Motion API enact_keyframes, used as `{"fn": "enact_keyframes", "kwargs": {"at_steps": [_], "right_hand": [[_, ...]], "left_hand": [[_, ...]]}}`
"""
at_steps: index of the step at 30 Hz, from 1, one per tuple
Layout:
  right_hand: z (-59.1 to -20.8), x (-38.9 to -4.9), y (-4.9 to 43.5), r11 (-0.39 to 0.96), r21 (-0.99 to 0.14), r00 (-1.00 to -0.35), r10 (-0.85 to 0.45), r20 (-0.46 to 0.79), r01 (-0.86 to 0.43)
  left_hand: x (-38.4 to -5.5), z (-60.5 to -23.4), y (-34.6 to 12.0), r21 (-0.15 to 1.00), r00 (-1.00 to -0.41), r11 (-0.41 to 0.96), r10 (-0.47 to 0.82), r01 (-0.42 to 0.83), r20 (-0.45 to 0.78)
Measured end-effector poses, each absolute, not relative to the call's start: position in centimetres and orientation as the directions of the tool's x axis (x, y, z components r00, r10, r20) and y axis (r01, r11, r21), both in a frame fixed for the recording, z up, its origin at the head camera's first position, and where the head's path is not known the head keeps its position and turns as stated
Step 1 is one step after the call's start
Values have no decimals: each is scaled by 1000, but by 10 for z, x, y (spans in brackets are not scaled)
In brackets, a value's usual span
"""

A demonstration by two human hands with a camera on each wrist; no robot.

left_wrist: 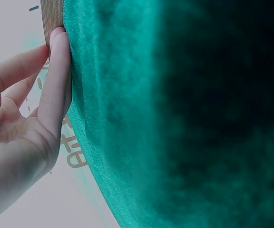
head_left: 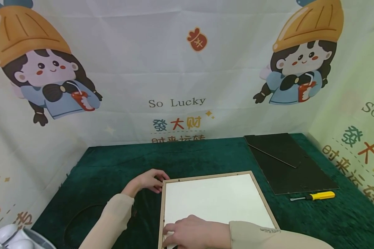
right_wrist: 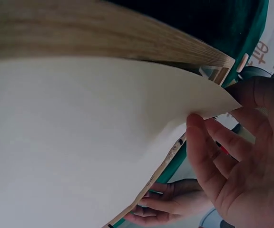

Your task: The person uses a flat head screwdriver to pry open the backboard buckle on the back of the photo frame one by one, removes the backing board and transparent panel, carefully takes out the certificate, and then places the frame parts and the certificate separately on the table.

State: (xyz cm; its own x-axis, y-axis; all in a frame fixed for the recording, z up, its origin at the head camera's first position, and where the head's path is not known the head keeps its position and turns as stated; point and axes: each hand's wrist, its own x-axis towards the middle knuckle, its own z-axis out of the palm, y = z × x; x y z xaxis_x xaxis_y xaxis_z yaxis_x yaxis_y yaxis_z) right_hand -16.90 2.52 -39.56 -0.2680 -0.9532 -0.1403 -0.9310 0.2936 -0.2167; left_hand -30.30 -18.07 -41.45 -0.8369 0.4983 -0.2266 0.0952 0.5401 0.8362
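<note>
A light wooden picture frame (head_left: 163, 212) lies on the green cloth, with a white sheet (head_left: 212, 199) inside it. At the frame's far left corner, my left hand (head_left: 150, 180) pinches the wooden edge between thumb and fingers. My right hand (head_left: 199, 231) is over the near left part of the frame. In the right wrist view, its thumb and fingers pinch one corner of the sheet (right_wrist: 80, 137), which bends up from the frame there. The near edge of the frame is cut off or hidden by the right arm in the head view.
A black board (head_left: 286, 169) lies at the back right with a thin rod (head_left: 272, 156) on it. Just in front is a yellow-handled screwdriver (head_left: 322, 195). A white container (head_left: 38, 238) stands at the near left, close to a dark cord loop (head_left: 69, 223). Printed cloth hangs behind the table.
</note>
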Motion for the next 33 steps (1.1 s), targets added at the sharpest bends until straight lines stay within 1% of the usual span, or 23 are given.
{"fn": "enact_keyframes", "kwargs": {"at_steps": [5,8,11,15,17,25,28,33], "right_hand": [[-398,-169,25,297,-228,-272,-952,-138,-927],[-399,-168,23,316,-226,-289,-946,-144,-921],[-398,-167,22,335,-194,-310,-939,-150,-922],[-397,-165,21,350,-121,-334,-933,-136,-929],[-397,-164,20,354,-109,-340,-932,-128,-929],[-400,-161,20,354,-203,-331,-934,-135,-913],[-401,-158,22,347,-150,-328,-935,-137,-926],[-402,-153,22,343,-10,-337,-929,-152,-939]], "left_hand": [[-304,-414,-181,841,-830,532,508,94,-229],[-304,-414,-181,841,-831,533,508,97,-227],[-303,-414,-181,841,-830,531,511,100,-224],[-303,-414,-181,842,-833,530,506,97,-223],[-303,-414,-181,841,-835,533,503,98,-221],[-302,-414,-180,841,-832,531,510,103,-220],[-302,-413,-180,840,-830,533,512,105,-221],[-302,-412,-180,840,-830,534,510,99,-227]]}}
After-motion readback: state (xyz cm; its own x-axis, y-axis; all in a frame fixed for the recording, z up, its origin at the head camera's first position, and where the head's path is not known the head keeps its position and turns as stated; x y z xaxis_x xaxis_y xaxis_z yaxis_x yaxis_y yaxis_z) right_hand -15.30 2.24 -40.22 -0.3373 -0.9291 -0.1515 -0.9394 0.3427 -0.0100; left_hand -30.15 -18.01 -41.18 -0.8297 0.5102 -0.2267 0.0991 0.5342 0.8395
